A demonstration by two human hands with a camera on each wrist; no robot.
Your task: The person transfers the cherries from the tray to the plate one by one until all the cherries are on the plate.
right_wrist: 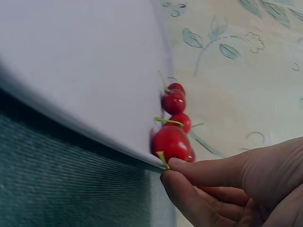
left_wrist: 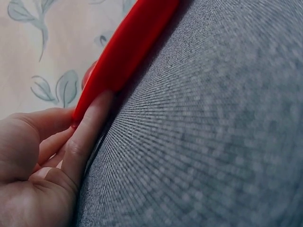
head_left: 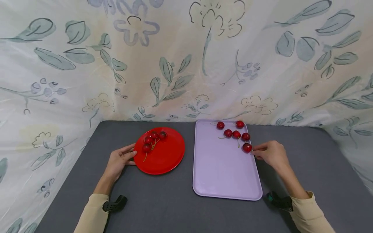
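Your right hand [head_left: 272, 153] pinches the stem of a cherry [head_left: 247, 147] at the right edge of the lilac tray [head_left: 221, 174], fingers clamped together; your left hand [head_left: 118, 160] rests straight fingers against the red plate [head_left: 167, 157] on the grey counter [head_left: 163, 207].

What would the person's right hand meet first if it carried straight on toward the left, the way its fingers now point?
The right hand would at once meet the round red cherry at the lilac rectangular plastic tray's right edge; its fingertips already pinch that cherry's green stem.
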